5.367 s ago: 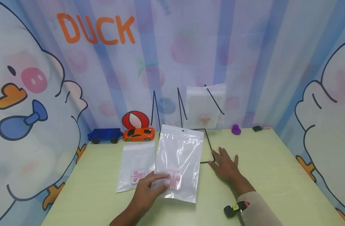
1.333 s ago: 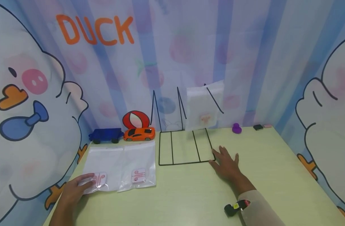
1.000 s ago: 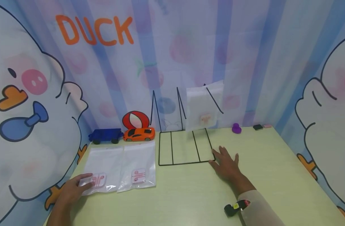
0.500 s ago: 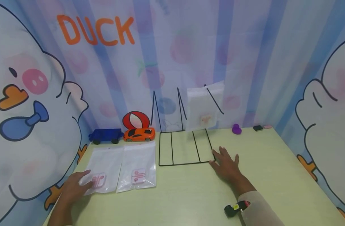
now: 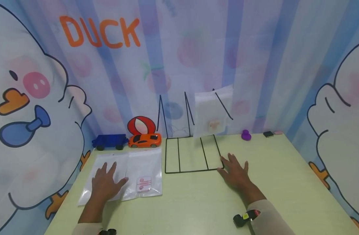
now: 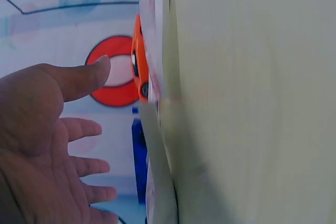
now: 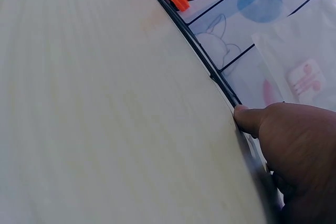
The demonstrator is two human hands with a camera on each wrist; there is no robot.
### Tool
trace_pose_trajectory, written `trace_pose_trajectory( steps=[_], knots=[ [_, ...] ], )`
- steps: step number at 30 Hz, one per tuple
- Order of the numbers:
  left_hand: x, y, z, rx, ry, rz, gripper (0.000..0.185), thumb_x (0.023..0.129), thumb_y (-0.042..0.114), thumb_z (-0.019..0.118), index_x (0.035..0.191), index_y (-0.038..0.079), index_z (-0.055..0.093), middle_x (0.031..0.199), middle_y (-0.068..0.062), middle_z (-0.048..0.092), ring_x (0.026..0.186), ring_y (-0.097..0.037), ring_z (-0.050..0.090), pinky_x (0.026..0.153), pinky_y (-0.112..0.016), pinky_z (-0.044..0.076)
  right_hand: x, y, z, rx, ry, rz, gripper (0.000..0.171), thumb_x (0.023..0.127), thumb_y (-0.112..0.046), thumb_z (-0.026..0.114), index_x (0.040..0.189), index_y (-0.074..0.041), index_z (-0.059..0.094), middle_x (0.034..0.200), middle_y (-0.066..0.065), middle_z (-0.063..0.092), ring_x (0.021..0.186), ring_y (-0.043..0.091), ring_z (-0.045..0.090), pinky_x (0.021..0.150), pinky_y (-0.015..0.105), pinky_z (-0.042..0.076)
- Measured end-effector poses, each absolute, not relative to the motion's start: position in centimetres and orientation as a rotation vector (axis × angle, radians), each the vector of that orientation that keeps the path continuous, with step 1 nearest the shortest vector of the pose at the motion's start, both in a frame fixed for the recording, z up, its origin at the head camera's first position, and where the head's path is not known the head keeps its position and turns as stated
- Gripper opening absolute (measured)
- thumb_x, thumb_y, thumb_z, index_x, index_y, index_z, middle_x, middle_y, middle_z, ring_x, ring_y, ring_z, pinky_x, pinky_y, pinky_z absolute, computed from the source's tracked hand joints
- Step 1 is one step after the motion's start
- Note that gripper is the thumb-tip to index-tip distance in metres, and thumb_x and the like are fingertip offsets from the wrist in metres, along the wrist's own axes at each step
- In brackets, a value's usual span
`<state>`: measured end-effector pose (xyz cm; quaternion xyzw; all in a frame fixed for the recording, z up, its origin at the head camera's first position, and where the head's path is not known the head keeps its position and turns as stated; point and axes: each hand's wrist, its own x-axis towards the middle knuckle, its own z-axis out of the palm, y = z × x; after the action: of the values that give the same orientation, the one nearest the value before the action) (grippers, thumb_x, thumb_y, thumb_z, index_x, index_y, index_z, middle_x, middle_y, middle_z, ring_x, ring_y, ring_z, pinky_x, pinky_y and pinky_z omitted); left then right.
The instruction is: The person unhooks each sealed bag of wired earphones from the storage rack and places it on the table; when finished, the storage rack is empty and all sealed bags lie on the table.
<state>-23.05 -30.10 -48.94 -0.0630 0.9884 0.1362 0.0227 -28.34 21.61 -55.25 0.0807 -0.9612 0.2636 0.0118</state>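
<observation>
Earphone bag (image 5: 104, 176) now flat on worktop (image 5: 197, 202) w/ left hand (image 5: 106, 181) spread pressing it, moved up from corner; right hand (image 5: 234, 173) flat, steadying wire rack (image 5: 192, 153).

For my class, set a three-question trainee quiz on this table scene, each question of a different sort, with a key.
1. True or false: the left hand lies flat, fingers spread, on a clear bag.
2. Multiple choice: what does the right hand touch? A) the orange toy car B) the corner of the black wire rack C) the purple toy
3. Fill in: a third bag stands upright in the rack's ____ slot, seen from the head camera.

Key: 1 true; 2 B; 3 rightmost
</observation>
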Motion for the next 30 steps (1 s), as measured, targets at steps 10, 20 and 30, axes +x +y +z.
trace_pose_trajectory(
  steps=[10, 20, 30],
  knots=[
    [-23.7, -24.8, -48.4, -0.197, 3.074, 0.41, 0.1, 0.101, 0.059, 0.066, 0.174, 0.008, 0.021, 0.179, -0.035, 0.006, 0.163, -0.065, 0.003, 0.126, -0.086, 0.008, -28.6, 21.7, -55.5, 0.26, -2.998, 0.793, 0.066, 0.113, -0.046, 0.054, 0.168, -0.012, 0.043, 0.179, 0.026, 0.024, 0.169, 0.049, 0.016, 0.124, 0.087, -0.007],
    [-24.9, -19.5, -49.0, -0.155, 3.105, 0.376, 0.097, 0.101, 0.061, 0.065, 0.174, 0.01, 0.027, 0.181, -0.031, 0.007, 0.166, -0.062, 0.003, 0.13, -0.081, 0.009, -28.4, 21.8, -55.7, 0.261, -2.993, 0.807, 0.066, 0.113, -0.044, 0.055, 0.169, -0.012, 0.041, 0.179, 0.027, 0.024, 0.168, 0.049, 0.015, 0.124, 0.086, -0.009],
    [-25.7, -14.8, -49.5, -0.049, 3.123, 0.484, 0.09, 0.102, 0.057, 0.067, 0.172, 0.012, 0.034, 0.181, -0.029, 0.015, 0.166, -0.059, 0.014, 0.132, -0.076, 0.018, -28.1, 21.4, -55.4, 0.269, -2.977, 0.82, 0.066, 0.112, -0.045, 0.054, 0.168, -0.011, 0.043, 0.178, 0.027, 0.026, 0.168, 0.05, 0.018, 0.124, 0.086, -0.008]
  ],
)
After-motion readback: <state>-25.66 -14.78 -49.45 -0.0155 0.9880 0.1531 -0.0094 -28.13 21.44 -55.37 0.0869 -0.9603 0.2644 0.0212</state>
